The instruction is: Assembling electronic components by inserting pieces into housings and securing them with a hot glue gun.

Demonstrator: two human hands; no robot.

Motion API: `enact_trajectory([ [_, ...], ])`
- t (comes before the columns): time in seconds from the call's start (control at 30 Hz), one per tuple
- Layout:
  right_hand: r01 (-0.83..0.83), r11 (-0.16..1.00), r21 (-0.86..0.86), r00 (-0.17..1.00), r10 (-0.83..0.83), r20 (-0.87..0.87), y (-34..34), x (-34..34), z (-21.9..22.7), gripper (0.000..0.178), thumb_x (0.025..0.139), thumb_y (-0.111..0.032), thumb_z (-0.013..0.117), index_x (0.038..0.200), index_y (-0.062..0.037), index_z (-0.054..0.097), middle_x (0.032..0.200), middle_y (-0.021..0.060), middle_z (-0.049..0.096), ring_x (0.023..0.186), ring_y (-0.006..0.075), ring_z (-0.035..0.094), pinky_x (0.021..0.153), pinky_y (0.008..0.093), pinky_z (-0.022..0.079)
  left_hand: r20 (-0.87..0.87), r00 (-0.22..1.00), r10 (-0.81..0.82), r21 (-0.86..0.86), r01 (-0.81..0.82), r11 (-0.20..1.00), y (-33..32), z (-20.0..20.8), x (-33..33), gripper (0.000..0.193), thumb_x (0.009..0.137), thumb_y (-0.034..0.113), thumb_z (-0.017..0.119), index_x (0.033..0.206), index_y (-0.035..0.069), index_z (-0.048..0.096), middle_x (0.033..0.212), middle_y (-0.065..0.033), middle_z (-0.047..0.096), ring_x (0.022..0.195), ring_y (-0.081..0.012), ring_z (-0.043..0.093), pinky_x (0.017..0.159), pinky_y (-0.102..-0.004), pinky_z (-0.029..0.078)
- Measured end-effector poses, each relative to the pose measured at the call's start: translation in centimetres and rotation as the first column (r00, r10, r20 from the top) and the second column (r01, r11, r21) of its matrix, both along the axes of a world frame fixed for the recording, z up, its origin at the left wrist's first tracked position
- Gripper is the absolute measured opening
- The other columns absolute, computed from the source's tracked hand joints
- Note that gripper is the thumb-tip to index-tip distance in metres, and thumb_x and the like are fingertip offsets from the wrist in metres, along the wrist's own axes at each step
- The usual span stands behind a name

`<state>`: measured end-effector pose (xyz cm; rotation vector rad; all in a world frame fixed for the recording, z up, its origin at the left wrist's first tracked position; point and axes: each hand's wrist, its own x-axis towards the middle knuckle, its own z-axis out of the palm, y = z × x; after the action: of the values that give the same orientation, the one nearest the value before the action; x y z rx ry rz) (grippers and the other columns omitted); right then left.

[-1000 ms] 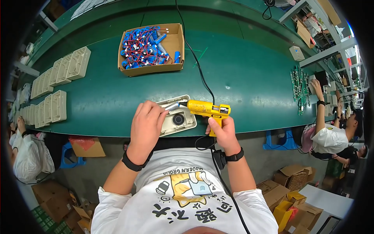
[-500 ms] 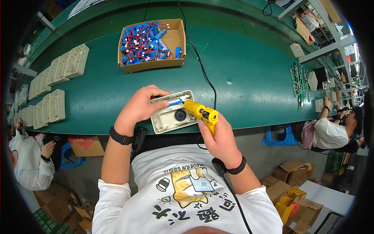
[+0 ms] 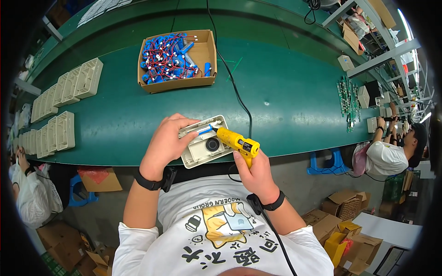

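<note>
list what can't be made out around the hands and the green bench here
Head view: left end of the slim blue cylindrical battery, covered by the left hand.
Head view: lower handle of the yellow plastic glue gun, hidden by the right hand.
Head view: whether glue shows at the gun's dark nozzle tip, too small to tell.
Head view: far end of the thin black cable, cut off by the top edge.

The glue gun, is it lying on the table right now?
No, the right grip holds the glue gun, its nozzle pointing into the shell.
</note>
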<state>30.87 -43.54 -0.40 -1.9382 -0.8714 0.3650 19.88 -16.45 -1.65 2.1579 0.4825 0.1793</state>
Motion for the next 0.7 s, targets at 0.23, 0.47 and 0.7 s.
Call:
enact_trajectory([
  [0.23,-0.028,0.999,-0.025,0.999,0.028,-0.018,0.3,0.9,1.0,0.023,0.112,-0.013,0.072,0.128,0.0041,0.073,0.102,0.0188,0.075,0.085,0.0358,0.071,0.079,0.043,0.057,-0.055,0.997,0.048,-0.023,-0.05,0.998,-0.4,0.7,0.3,0.034,0.097,0.013,0.086,0.131,0.01,0.085,0.115,-0.0127,0.077,0.113,-0.0371,0.07,0.105,-0.0448,0.057],
  [0.47,-0.048,0.999,0.014,0.999,0.048,-0.005,0.4,0.7,2.6,0.021,0.111,-0.01,0.073,0.127,0.0042,0.073,0.103,0.0191,0.074,0.085,0.0359,0.07,0.078,0.043,0.057,0.17,0.947,0.273,-0.27,-0.222,0.937,-3.0,0.1,-3.6,0.083,0.088,0.022,0.096,0.16,0.002,0.061,0.14,-0.0173,0.074,0.127,-0.0385,0.071,0.114,-0.048,0.054],
  [0.7,-0.164,0.983,0.08,0.985,0.159,0.066,2.1,-0.7,2.0,0.016,0.108,-0.005,0.073,0.121,0.0033,0.073,0.098,0.0154,0.071,0.084,0.0298,0.069,0.077,0.0391,0.054,0.284,0.954,0.099,0.319,-0.191,0.928,-5.8,-0.9,-5.4,0.124,0.068,0.03,0.106,0.171,0.004,0.042,0.162,-0.0204,0.061,0.149,-0.0406,0.059,0.132,-0.0634,0.034],
])
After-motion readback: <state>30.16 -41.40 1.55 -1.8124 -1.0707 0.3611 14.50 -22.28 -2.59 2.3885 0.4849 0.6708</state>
